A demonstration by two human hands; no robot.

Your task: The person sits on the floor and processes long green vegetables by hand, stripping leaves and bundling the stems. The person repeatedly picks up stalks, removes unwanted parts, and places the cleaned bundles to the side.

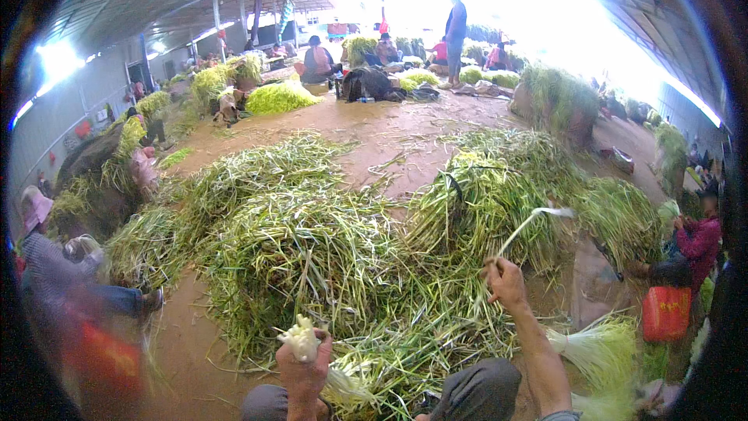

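Low in the view, my left hand (pixel 304 371) grips a bunch of pale stalks (pixel 301 339), whose cut-looking white ends point up. Its leafy part seems to trail behind the wrist, where pale stems (pixel 347 383) show. Further right, my right hand (pixel 506 286) is raised and pinches one thin whitish stalk (pixel 526 223). That stalk slants up to the right and ends in a blurred, bent white tip. Beneath and ahead of both hands spreads a heap of loose green and yellowish long-leaved plants (pixel 304 251), which look like chives.
A tied bundle of pale stalks (pixel 602 351) lies right of my right forearm. Seated people flank me at left (pixel 55 251) and right (pixel 698 240), near red containers (pixel 666 313). A darkly tied green bundle (pixel 479 204) lies ahead; a person (pixel 456 35) stands far back.
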